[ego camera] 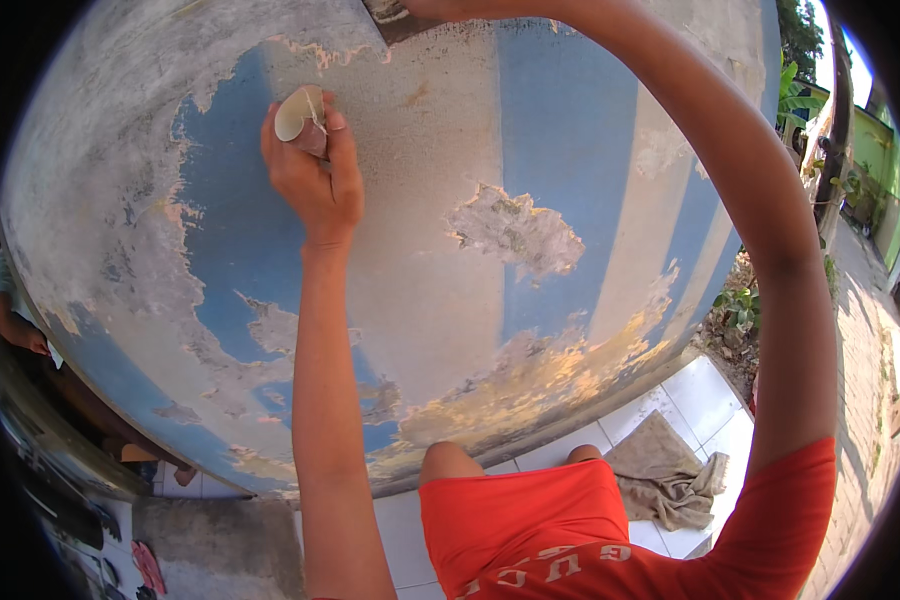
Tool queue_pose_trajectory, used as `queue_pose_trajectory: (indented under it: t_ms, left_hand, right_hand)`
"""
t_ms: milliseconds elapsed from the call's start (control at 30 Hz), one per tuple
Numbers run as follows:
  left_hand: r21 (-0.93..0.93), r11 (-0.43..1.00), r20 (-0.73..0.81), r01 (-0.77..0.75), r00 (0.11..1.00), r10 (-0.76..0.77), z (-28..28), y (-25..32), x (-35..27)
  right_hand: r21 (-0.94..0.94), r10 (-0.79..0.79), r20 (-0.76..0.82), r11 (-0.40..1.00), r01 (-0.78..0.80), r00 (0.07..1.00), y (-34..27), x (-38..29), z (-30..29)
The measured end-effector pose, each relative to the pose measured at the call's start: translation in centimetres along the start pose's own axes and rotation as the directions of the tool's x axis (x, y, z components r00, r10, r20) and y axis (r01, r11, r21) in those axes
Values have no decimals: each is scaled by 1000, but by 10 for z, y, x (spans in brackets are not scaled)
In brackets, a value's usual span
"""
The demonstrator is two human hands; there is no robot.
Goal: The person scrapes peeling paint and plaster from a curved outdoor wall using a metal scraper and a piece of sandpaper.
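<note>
My left hand (311,169) grips a curled sheet, apparently sandpaper (301,114), pale on one face and brownish on the other. It is up against a painted wall (427,322) with blue and off-white vertical stripes. Around the hand, the paint has flaked to bare grey plaster (131,187) on the left, and a smaller bare patch (517,229) lies to the right. My right arm reaches up across the wall. Only part of my right hand (427,7) shows at the top rim, beside a dark opening (397,28) in the wall; its fingers are mostly cut off.
White floor tiles (701,397) run along the wall's foot, with a crumpled grey-brown cloth (664,476) on them. At far left, another person's hand (19,326) shows past the wall's edge. Pink sandals (148,568) lie lower left. A paved path (859,337) passes on the right.
</note>
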State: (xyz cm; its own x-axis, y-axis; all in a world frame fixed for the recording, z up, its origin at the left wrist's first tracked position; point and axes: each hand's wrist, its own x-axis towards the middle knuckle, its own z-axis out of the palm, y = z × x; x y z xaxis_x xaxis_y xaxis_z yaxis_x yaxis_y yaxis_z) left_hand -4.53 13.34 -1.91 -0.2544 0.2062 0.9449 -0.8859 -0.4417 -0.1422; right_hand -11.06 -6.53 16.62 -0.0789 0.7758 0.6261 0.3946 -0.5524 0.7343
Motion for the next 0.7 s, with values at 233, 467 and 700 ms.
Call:
queue_pose_trajectory:
  t_ms: [233,467,700]
  left_hand:
    - [-18,999,3,46,999,-46,2,5,-1]
    - [25,999,-3,46,999,-45,3,4,-2]
    - [2,999,20,40,999,-40,0,-1,-2]
  right_hand:
    - [-61,94,-101,993,-100,990,11,-7,-9]
    - [-72,44,-103,996,-51,994,14,-3,-15]
    - [-98,5,-89,995,-14,996,16,-2,-11]
